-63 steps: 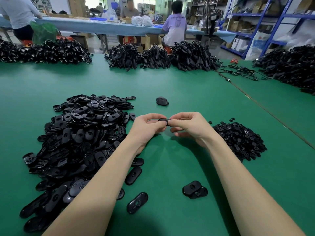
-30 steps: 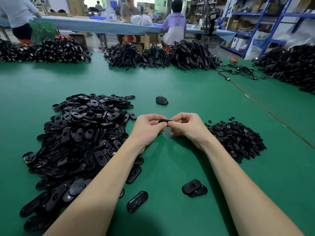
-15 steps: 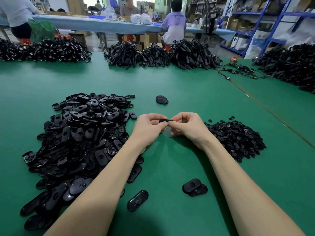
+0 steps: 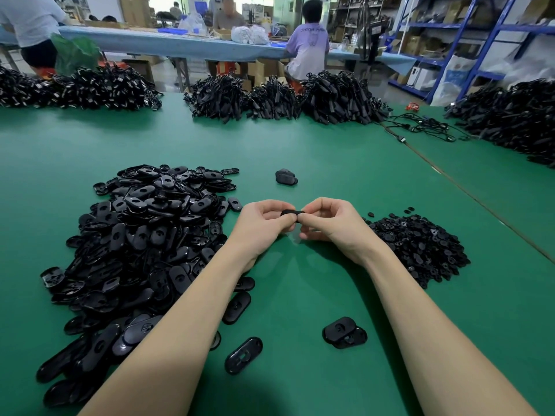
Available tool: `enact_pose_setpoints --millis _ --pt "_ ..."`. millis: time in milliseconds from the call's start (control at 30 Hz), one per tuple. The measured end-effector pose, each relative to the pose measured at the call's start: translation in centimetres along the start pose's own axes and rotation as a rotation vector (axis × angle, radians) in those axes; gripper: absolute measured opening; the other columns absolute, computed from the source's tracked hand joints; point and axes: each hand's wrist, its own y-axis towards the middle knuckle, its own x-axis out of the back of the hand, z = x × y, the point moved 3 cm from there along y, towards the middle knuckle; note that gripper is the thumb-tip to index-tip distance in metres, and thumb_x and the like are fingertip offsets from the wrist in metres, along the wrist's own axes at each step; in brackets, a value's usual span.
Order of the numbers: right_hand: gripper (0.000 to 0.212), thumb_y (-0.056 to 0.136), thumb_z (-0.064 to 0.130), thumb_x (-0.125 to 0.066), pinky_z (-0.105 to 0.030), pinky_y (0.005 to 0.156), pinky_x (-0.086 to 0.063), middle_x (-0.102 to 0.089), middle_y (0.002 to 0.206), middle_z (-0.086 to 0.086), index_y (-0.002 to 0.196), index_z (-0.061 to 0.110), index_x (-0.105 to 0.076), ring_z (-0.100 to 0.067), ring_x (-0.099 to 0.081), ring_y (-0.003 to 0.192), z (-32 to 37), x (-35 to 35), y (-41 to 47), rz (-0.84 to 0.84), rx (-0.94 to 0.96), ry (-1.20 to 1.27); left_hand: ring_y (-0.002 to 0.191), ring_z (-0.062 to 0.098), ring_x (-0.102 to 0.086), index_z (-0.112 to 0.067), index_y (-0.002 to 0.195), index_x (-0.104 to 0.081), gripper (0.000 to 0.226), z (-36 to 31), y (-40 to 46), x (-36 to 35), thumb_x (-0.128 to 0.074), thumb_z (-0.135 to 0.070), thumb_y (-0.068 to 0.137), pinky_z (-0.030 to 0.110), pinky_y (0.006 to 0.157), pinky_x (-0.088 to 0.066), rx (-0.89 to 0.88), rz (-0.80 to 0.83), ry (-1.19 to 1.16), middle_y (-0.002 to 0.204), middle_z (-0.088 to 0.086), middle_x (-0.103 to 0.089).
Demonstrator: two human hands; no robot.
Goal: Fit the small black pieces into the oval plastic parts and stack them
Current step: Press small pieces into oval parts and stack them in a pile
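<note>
Both hands meet above the green table (image 4: 300, 139) around one black oval plastic part (image 4: 290, 212), seen edge-on. My left hand (image 4: 264, 225) pinches its left end and my right hand (image 4: 330, 225) pinches its right end; the fingers hide most of it. A big heap of oval parts (image 4: 144, 244) lies to the left. A smaller heap of small black pieces (image 4: 417, 244) lies to the right. A short stack of oval parts (image 4: 286, 176) sits beyond the hands. Two overlapping ovals (image 4: 344, 333) lie near my right forearm.
Loose ovals (image 4: 243, 355) lie between my forearms. Large piles of black cable parts (image 4: 282, 97) line the far edge, with more at the right (image 4: 516, 121). A table seam (image 4: 468, 193) runs diagonally at the right. People sit at a blue table (image 4: 168, 43) behind.
Both hands stay together on the same oval part, with only slight finger shifts. The view has drifted a little.
</note>
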Motion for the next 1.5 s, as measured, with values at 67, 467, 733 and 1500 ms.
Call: enact_pose_setpoints --millis 67,467,733,1500 --pt "0.014 0.088 -0.003 -0.074 -0.026 0.064 -0.061 -0.067 0.067 -0.006 0.084 0.005 -0.063 -0.014 -0.067 0.059 0.10 0.03 -0.03 0.009 -0.004 0.003 0.073 0.015 -0.069 -0.014 0.092 -0.073 0.012 -0.06 -0.03 -0.05 -0.071 -0.004 0.086 0.027 0.081 -0.057 -0.003 0.009 0.020 0.084 0.007 -0.077" --pt "0.016 0.088 -0.007 -0.072 -0.026 0.066 -0.062 -0.065 0.068 -0.006 0.083 0.004 -0.062 -0.017 -0.068 0.058 -0.07 0.12 0.02 0.006 -0.018 0.021 0.070 0.013 -0.070 -0.013 0.094 -0.072 0.012 -0.22 -0.33 -0.02 -0.072 -0.003 0.088 0.019 0.068 -0.056 -0.030 0.023 0.040 0.087 0.010 -0.078" --pt "0.015 0.088 -0.005 -0.073 -0.026 0.065 -0.062 -0.064 0.069 -0.006 0.083 0.004 -0.063 -0.016 -0.067 0.057 -0.04 0.25 -0.02 0.008 -0.023 0.007 0.069 0.011 -0.071 -0.011 0.096 -0.073 0.012 -0.21 -0.25 0.01 -0.072 -0.002 0.088 0.018 0.067 -0.055 -0.025 0.038 0.036 0.086 0.009 -0.078" --pt "0.018 0.088 -0.005 -0.073 -0.023 0.056 -0.056 -0.064 0.061 -0.003 0.081 0.007 -0.061 -0.012 -0.062 0.052 -0.26 0.12 0.09 -0.024 0.013 -0.005 0.074 0.015 -0.071 -0.011 0.094 -0.072 0.014 -0.34 -0.34 -0.07 -0.070 0.002 0.088 0.021 0.076 -0.059 -0.028 0.073 -0.012 0.092 0.013 -0.077"
